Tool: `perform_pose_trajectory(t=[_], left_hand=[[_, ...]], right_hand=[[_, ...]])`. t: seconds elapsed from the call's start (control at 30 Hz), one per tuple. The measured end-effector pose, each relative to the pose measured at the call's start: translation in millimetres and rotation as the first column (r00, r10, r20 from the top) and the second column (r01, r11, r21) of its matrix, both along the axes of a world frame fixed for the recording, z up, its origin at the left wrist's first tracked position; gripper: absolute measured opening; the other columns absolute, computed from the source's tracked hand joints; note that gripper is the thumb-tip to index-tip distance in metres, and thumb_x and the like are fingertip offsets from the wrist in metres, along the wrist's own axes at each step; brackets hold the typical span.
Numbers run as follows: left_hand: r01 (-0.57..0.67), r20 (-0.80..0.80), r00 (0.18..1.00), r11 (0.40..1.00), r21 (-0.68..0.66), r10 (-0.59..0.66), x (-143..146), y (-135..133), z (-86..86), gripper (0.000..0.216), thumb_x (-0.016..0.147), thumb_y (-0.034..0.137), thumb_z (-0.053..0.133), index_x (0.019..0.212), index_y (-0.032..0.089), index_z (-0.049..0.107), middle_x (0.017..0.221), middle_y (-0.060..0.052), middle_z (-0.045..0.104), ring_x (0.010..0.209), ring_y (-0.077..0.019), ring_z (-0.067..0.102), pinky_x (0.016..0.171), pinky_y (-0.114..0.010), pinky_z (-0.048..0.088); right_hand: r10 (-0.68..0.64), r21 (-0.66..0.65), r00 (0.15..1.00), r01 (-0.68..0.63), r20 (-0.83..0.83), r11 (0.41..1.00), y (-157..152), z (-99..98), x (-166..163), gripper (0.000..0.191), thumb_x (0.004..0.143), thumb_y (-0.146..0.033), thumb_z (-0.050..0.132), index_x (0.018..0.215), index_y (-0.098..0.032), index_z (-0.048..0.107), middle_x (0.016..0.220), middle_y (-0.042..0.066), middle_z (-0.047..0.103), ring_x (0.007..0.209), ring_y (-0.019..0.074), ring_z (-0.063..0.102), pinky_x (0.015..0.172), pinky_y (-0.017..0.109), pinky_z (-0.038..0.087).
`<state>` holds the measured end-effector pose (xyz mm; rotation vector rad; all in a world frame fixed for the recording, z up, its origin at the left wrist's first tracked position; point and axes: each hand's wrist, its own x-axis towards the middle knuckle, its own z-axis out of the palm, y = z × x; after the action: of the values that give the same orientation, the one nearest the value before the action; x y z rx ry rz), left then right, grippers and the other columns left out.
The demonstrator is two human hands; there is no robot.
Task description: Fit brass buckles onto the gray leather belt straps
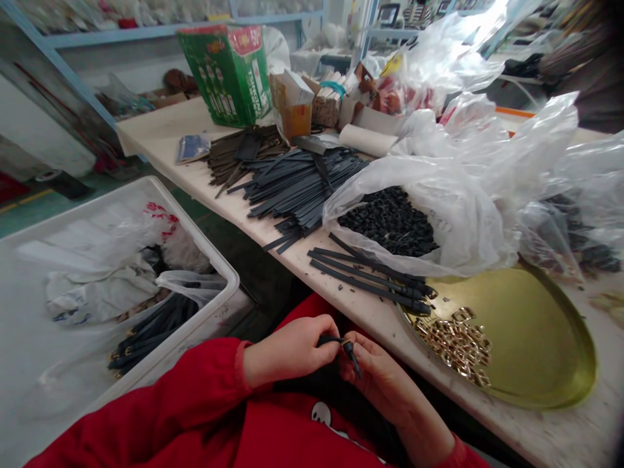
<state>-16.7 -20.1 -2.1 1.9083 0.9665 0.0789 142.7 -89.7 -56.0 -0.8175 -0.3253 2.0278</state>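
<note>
Over my lap, at the table's near edge, both hands meet on one dark strap [351, 361] with a small gold buckle at its end. My left hand [307, 344] is closed round the strap, which shows between thumb and fingers. Pinched by the buckle end is my right hand [373, 370]; its inner fingers are partly hidden. Several finished-looking straps with buckles [365, 276] lie on the table just ahead. Loose gold buckles [455, 344] are heaped on a round gold tray [541, 344] to the right. Small black loops [390, 221] fill an opened clear plastic bag [468, 221].
Dark strap pieces [302, 185] lie piled mid-table, with brown straps [244, 153] behind. A green carton [227, 75] and a paper roll [368, 140] stand farther back. At my left, a white bin [221, 260] holds plastic bags and bundled buckled straps [156, 331].
</note>
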Motion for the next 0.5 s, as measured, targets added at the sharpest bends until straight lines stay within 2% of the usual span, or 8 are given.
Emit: perform_pose_trajectory(t=[0.13,0.3,0.5], left_hand=[[0.013,0.036,0.999,0.994,-0.108,-0.01,-1.4,-2.9,5.1,0.016,0.075,0.025,0.051,0.088,0.017,0.056,0.078,0.001,0.06,0.07,-0.0127,0.053,0.058,-0.02,0.038],[0.021,0.125,0.992,0.986,-0.163,0.0,-4.1,-2.9,0.6,0.019,0.081,0.032,0.049,0.086,0.016,0.058,0.08,0.001,0.061,0.073,-0.0125,0.054,0.063,-0.02,0.039],[0.103,0.171,0.984,0.946,-0.307,-0.051,-9.1,-4.9,5.2,0.024,0.079,0.036,0.054,0.092,0.015,0.056,0.086,-0.001,0.063,0.075,-0.0134,0.056,0.062,-0.019,0.04]], right_hand=[[-0.014,-0.021,0.999,0.013,-0.036,1.0,-3.1,6.6,0.2,0.021,0.071,-0.031,0.071,0.069,-0.016,0.056,0.058,-0.003,0.052,0.054,0.0063,0.044,0.051,0.016,0.035],[0.0,-0.034,1.0,0.0,-0.007,0.999,-6.7,11.7,-1.8,0.02,0.07,-0.031,0.071,0.075,-0.017,0.057,0.06,-0.004,0.052,0.053,0.0061,0.045,0.05,0.015,0.034],[-0.012,-0.081,1.0,0.013,0.016,0.997,-7.1,16.1,-8.5,0.02,0.071,-0.029,0.07,0.07,-0.016,0.055,0.064,-0.004,0.051,0.052,0.0049,0.045,0.05,0.015,0.038]])
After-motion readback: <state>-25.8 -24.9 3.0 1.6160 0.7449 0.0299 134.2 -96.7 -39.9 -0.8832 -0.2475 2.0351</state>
